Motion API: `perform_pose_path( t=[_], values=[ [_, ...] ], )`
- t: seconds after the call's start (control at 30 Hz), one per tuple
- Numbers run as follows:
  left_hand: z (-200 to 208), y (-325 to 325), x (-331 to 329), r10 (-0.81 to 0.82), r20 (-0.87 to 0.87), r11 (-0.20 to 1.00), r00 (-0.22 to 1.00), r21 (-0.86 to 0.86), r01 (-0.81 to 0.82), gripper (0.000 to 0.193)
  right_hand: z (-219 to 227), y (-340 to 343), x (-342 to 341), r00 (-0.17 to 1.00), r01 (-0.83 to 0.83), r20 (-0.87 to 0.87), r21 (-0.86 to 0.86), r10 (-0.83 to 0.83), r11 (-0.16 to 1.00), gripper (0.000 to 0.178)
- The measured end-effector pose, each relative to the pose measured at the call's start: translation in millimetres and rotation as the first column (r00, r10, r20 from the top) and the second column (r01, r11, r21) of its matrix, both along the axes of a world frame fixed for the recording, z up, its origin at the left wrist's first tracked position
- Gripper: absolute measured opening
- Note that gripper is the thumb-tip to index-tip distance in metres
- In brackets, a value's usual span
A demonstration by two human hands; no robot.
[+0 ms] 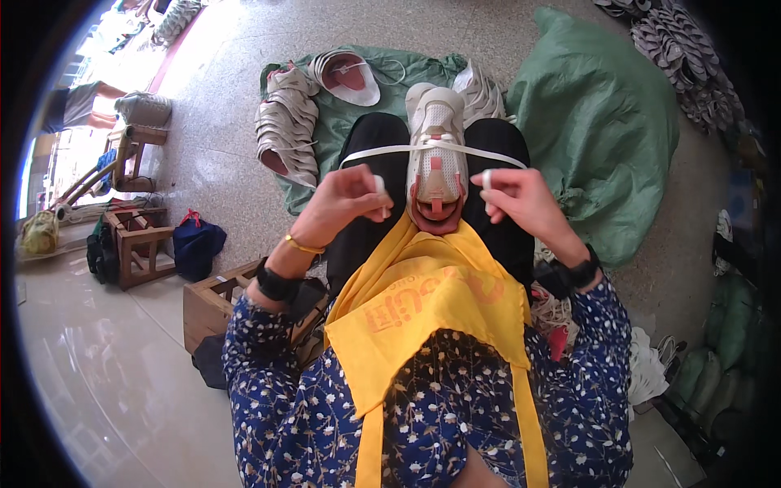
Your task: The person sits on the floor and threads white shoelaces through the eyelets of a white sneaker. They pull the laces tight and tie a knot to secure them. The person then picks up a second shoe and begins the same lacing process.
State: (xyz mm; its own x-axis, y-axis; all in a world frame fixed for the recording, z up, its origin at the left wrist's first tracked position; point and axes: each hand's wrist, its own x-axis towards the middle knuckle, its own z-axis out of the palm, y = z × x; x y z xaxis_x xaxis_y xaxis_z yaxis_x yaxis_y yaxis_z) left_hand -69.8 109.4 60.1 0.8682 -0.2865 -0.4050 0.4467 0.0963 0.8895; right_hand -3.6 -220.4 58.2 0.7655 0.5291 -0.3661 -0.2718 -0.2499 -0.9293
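Observation:
A white and beige shoe (438,122) with pink trim stands between my knees, its toe pointing away and its heel toward my yellow apron (431,301). From its lacing a white shoelace (382,151) spreads to both sides over my black trousers. My left hand (355,195) is pinched left of the shoe, where one lace length runs to it. On the right, my right hand (519,199) is pinched where the other length reaches it. White wraps cover a finger on each hand. The lace ends are hidden or too small to make out.
Nested shoe uppers (289,122) and a single upper (348,80) lie on green sheeting ahead. More uppers (482,93) are right of the shoe. A full green sack (598,130) sits at right. Wooden stools (146,244), a blue bag (198,237) and another person's arm (103,104) are left.

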Motion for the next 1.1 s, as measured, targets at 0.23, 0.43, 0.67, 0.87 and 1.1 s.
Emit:
perform_pose_path(
  t=[0.23, 0.43, 0.67, 0.87, 1.1],
  values=[
    [-17.9, -35.2, 25.4, -0.034, 0.402, 0.807, 0.915, 0.551, -0.212, 0.015, -29.4, 40.5, 43.5, 0.864, 0.110, 0.501, -0.082, -0.054, 0.991, 0.028],
    [-24.8, -38.9, 40.7, -0.012, 0.400, 0.823, 0.917, 0.525, -0.218, 0.016, -43.2, 43.5, 46.4, 0.923, 0.230, 0.269, 0.192, -0.276, 0.954, 0.015],
    [-36.5, -35.0, 46.8, 0.009, 0.363, 0.825, 0.932, 0.523, -0.212, 0.016, -42.0, 48.1, 44.4, 0.921, 0.215, 0.275, 0.237, -0.278, 0.947, 0.010],
    [-30.7, -40.3, 48.9, 0.031, 0.380, 0.797, 0.925, 0.548, -0.252, 0.014, -29.9, 52.4, 41.3, 0.800, 0.192, 0.577, 0.019, -0.168, 0.981, 0.011],
    [-36.7, -45.5, 52.1, 0.188, 0.419, 0.842, 0.888, 0.398, -0.365, 0.011, -21.1, 64.6, 40.2, 0.728, 0.192, 0.685, -0.149, -0.039, 0.970, 0.007]
  ],
)
